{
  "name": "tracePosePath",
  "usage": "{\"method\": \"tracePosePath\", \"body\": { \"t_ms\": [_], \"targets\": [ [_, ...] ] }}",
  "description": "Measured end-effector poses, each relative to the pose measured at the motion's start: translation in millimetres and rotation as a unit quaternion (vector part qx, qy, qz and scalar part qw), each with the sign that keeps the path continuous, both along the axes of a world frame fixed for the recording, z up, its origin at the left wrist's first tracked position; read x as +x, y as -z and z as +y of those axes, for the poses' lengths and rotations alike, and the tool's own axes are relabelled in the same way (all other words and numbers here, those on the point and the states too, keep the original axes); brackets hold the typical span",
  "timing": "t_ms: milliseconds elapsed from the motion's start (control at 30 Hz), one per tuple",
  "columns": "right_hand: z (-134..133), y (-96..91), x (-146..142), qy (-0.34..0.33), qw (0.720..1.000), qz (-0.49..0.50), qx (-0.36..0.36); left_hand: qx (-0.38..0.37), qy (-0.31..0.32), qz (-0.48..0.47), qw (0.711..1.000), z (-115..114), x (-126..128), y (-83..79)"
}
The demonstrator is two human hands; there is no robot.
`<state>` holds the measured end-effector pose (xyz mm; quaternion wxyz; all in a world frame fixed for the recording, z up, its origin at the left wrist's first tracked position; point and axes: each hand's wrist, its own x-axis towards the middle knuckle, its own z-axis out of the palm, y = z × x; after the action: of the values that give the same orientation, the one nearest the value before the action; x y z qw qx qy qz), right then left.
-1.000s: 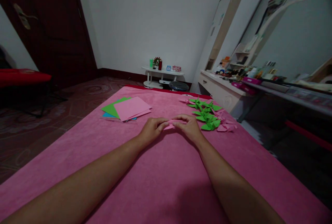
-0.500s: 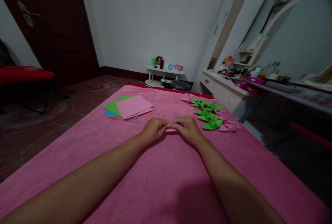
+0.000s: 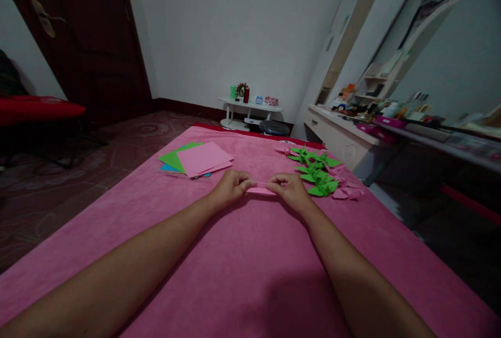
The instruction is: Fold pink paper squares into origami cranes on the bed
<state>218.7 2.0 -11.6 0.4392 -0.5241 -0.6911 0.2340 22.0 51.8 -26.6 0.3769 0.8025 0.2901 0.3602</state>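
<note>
A small folded pink paper piece (image 3: 259,190) lies stretched between my two hands over the pink cloth (image 3: 242,265). My left hand (image 3: 230,188) pinches its left end with curled fingers. My right hand (image 3: 288,190) pinches its right end the same way. Just right of my right hand lie several folded green paper shapes (image 3: 316,171) and a few folded pink ones (image 3: 348,191).
A stack of flat paper sheets, pink over green and blue (image 3: 198,159), lies at the left on the cloth. Beyond the far edge stand a low white shelf (image 3: 250,111) and a dark round stool (image 3: 274,128). A cluttered dresser (image 3: 352,129) runs along the right. A dark door (image 3: 78,40) is at the left.
My hands have moved slightly apart, and more of the pink paper piece now shows stretched between them. The view has shifted a little.
</note>
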Motion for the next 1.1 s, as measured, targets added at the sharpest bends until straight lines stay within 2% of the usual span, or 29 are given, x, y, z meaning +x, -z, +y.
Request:
{"method": "tracePosePath", "body": {
  "t_ms": [167, 300, 433, 533, 600, 700, 800, 833, 900, 1000, 1100],
  "targets": [
    [4, 3.2, 2, -0.013, 0.999, 0.018, -0.039, -0.064, 0.009, 0.026, 0.998, 5, 0, 2.8],
    [5, 6.1, 4, -0.020, 0.998, 0.015, -0.050, -0.069, -0.020, 0.027, 0.997, 9, 0, 8.2],
    [6, 7.2, 6, -0.019, 0.999, 0.011, -0.049, -0.058, -0.012, 0.006, 0.998, 10, -2, 10.2],
    [6, 8.5, 8, 0.020, 1.000, 0.014, -0.009, -0.037, -0.021, -0.046, 0.998, 10, -5, 9.6],
    [6, 8.9, 9, 0.057, 0.997, 0.007, 0.059, -0.066, -0.020, -0.080, 0.994, 10, -6, 8.1],
    [5, 7.4, 10, 0.085, 0.978, -0.009, 0.193, -0.191, 0.028, -0.140, 0.971, 5, -5, 4.0],
    [1, 3.7, 7, 0.088, 0.959, -0.008, 0.269, -0.322, 0.069, -0.233, 0.915, -1, -1, -0.2],
    [0, 2.4, 5, 0.085, 0.957, -0.008, 0.279, -0.356, 0.077, -0.244, 0.899, -2, -1, -0.9],
    [-2, 0.0, 1, 0.075, 0.956, -0.006, 0.285, -0.397, 0.100, -0.217, 0.886, -3, 0, -0.8],
    [-5, -2.2, -4, 0.068, 0.958, 0.009, 0.279, -0.392, 0.135, -0.159, 0.896, -3, 0, 1.6],
    [-4, -1.7, -8, 0.094, 0.959, 0.067, 0.260, -0.367, 0.103, -0.167, 0.909, -4, 0, 3.3]
  ]
}}
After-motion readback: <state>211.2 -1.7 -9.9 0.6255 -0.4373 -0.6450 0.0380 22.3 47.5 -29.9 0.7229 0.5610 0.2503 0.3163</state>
